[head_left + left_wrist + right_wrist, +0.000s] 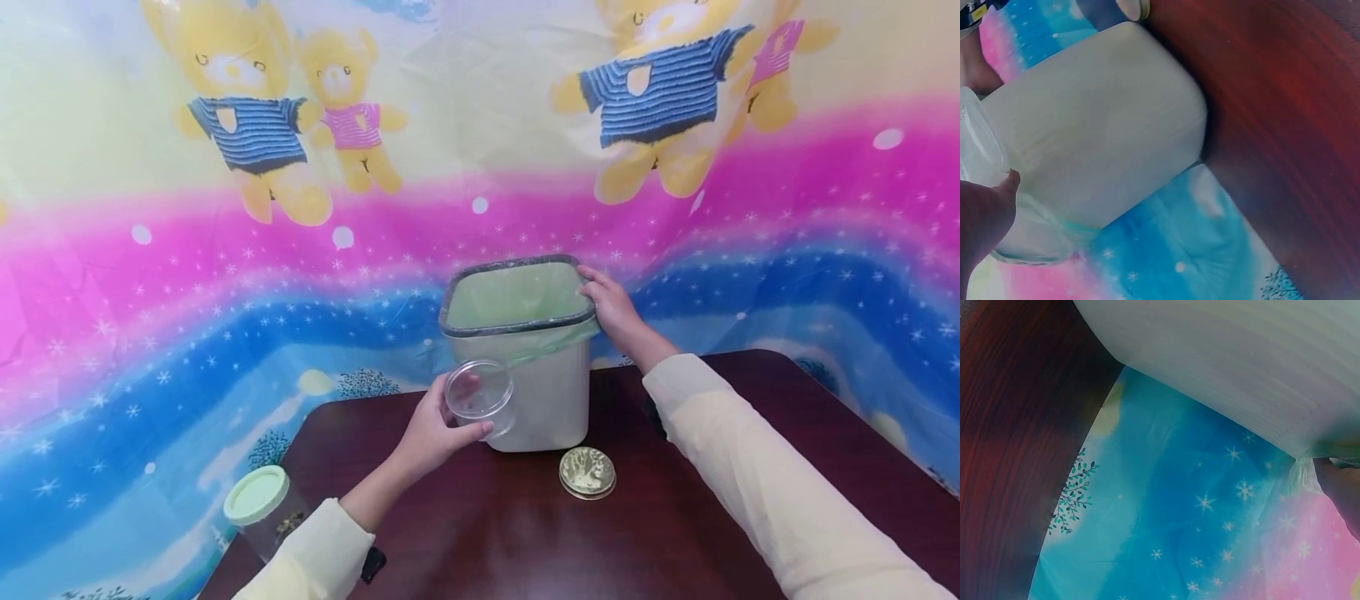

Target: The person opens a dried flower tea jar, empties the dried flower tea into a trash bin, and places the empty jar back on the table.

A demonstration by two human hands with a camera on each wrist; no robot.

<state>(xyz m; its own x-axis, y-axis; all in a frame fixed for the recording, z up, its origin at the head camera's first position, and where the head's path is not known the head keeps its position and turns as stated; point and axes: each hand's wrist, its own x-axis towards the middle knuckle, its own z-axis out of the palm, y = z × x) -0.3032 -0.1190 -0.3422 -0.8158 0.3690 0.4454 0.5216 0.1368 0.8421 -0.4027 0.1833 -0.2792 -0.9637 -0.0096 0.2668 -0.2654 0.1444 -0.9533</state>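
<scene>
A pale trash bin (551,396) with a dark rim (517,327) and a light green bag stands upright on the table. My right hand (615,312) grips the bin's right rim, thumb and fingers over the edge; in the right wrist view that hand (1338,487) is only partly in frame beside the bin wall (1229,362). In front of the bin's left side, my left hand (427,433) holds a clear round plastic container (480,392) between thumb and fingers. The left wrist view catches the container (982,140) cut off at the frame edge, overlapping the bin (1104,119).
A gold round lid (587,471) lies on the dark wooden table (480,525) at the bin's front right. Near the table's left edge stands a clear jar with a pale green lid (257,495), partly behind the left sleeve. A printed bear curtain (420,208) hangs behind the table.
</scene>
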